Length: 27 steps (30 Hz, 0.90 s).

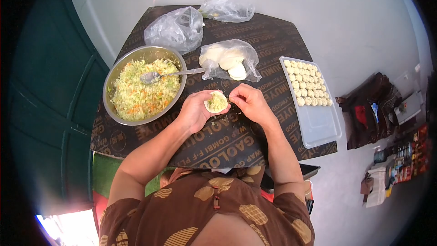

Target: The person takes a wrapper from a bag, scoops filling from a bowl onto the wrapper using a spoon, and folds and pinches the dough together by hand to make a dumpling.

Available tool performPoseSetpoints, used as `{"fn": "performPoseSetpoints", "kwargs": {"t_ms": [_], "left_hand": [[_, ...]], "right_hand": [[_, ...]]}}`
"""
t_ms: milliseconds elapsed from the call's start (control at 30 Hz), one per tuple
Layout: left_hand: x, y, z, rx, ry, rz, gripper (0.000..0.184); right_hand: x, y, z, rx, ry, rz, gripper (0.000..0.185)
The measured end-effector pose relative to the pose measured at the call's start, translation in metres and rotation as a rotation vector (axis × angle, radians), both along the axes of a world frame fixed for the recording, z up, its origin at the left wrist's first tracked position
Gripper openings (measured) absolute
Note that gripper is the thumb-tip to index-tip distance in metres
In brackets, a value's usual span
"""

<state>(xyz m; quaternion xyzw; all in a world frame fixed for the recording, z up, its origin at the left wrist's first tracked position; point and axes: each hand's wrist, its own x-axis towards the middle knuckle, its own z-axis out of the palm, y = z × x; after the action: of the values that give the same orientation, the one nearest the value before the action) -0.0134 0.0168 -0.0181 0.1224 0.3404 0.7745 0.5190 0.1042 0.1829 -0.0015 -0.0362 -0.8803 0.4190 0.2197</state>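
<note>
My left hand (196, 109) cradles a round dough wrapper (210, 107) with chopped vegetable filling (217, 102) in its middle. My right hand (251, 103) is at the wrapper's right edge, thumb and fingertips pinched together; what lies between them is too small to make out. To the left, a steel bowl (108, 105) holds a large heap of chopped green and orange vegetable filling, and a metal spoon (152, 77) rests in it with its handle over the rim. Beyond my hands, a clear plastic bag (253, 67) lies open with a stack of pale round wrappers (231, 60).
On the right, a translucent tray (320, 125) carries rows of finished dumplings (307, 83) in its far half. Two more plastic bags (175, 29) lie at the back of the dark printed table (218, 150). Bits of filling are scattered below my hands. A dark chair (375, 109) stands right.
</note>
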Motion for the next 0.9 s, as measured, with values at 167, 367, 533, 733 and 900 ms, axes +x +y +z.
{"fn": "performPoseSetpoints", "kwargs": {"t_ms": [167,367,533,733,900], "left_hand": [[0.002,0.000,-0.001,0.027,0.025,-0.006,0.037],[0.004,0.003,-0.002,-0.001,0.094,-0.034,0.038],[0.002,0.003,-0.002,-0.017,0.125,-0.018,0.035],[0.011,0.004,-0.001,-0.074,0.168,0.008,0.035],[0.008,0.005,-0.006,-0.076,0.182,-0.016,0.035]], "right_hand": [[-0.002,-0.003,-0.004,0.065,-0.013,0.016,0.004],[-0.003,-0.007,-0.003,0.094,-0.005,0.052,0.008],[0.002,-0.006,0.004,0.042,0.000,0.023,0.009],[0.000,-0.011,0.000,0.119,-0.061,0.089,0.008],[0.001,-0.009,0.000,0.120,-0.046,0.083,0.010]]}}
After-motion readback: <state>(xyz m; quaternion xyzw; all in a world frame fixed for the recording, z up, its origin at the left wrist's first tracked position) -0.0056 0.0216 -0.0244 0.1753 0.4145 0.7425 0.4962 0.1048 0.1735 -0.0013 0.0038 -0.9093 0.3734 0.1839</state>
